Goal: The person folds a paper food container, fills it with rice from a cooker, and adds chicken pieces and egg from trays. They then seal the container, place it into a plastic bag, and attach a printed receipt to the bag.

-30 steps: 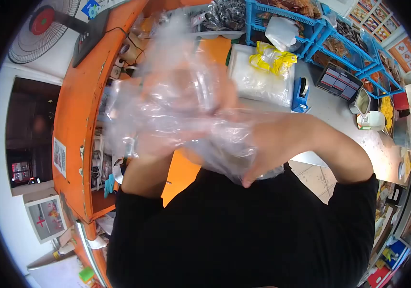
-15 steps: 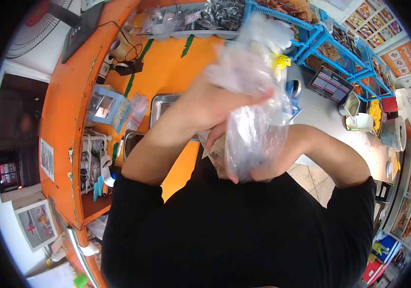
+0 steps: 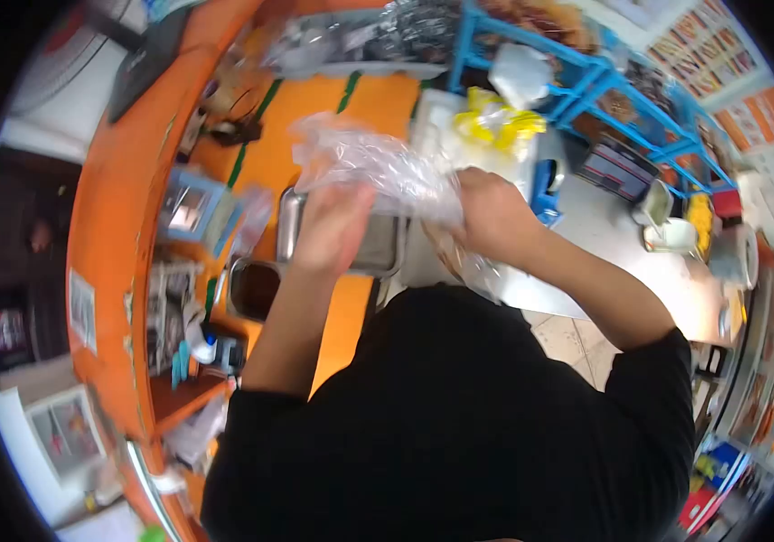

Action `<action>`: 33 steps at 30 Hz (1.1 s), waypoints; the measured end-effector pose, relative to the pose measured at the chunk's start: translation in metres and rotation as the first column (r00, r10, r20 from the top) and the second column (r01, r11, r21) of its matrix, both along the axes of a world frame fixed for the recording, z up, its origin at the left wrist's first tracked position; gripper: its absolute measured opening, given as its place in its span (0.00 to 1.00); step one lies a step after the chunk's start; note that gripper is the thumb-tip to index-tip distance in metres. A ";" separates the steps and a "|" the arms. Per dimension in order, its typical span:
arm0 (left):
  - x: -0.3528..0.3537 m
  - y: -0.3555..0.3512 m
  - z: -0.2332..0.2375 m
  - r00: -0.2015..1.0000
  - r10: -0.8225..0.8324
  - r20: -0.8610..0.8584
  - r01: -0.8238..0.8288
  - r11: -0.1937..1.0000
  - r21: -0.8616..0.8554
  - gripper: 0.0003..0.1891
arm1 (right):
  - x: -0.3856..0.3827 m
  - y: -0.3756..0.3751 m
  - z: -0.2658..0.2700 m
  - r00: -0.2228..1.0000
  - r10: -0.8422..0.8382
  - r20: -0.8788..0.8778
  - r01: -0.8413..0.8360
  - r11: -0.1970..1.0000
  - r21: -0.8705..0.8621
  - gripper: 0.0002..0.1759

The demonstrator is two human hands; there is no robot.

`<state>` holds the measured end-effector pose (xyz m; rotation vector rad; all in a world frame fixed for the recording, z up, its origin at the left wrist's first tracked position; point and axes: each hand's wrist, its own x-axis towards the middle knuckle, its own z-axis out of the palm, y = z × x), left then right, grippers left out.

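A clear plastic bag [image 3: 387, 167] stretches between my two hands, blurred by motion. My left hand [image 3: 337, 226] is under and against its left end; its fingers are smeared, so their grip is unclear. At the bag's right end, my right hand [image 3: 495, 212] is closed on the plastic. Beneath that hand hangs more clear plastic [image 3: 482, 275] with something brownish inside that I cannot make out. Behind the left hand lies a metal tray [image 3: 382, 244] on the orange counter [image 3: 323, 113].
Yellow-and-white plastic bags [image 3: 500, 122] lie at the back of the white table [image 3: 540, 294]. Blue crates [image 3: 576, 68] stand behind, near a tablet [image 3: 620, 170]. A second metal container [image 3: 256, 289] sits left, by the orange shelf [image 3: 138, 226].
My hands have moved apart, the left one down and to the left, the right one up. The bag, upright before, now stretches sideways to the left. The yellow bags show more fully.
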<state>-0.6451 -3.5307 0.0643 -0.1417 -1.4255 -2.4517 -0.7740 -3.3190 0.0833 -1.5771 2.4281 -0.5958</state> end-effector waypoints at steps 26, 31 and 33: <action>-0.007 0.121 -0.041 0.937 -0.233 0.261 0.206 0.971 0.124 0.11 | 0.023 0.101 -0.090 0.948 -0.214 0.234 0.271 0.931 -0.246 0.27; -0.015 0.108 -0.110 0.943 -0.020 0.331 0.264 0.650 -0.713 0.11 | 0.038 0.079 -0.111 0.956 -0.178 0.233 0.266 0.858 -0.440 0.31; -0.014 0.083 -0.187 0.436 -0.852 0.290 0.389 0.469 0.793 0.17 | 0.044 0.078 -0.122 0.945 -0.226 0.235 0.308 0.856 -0.416 0.33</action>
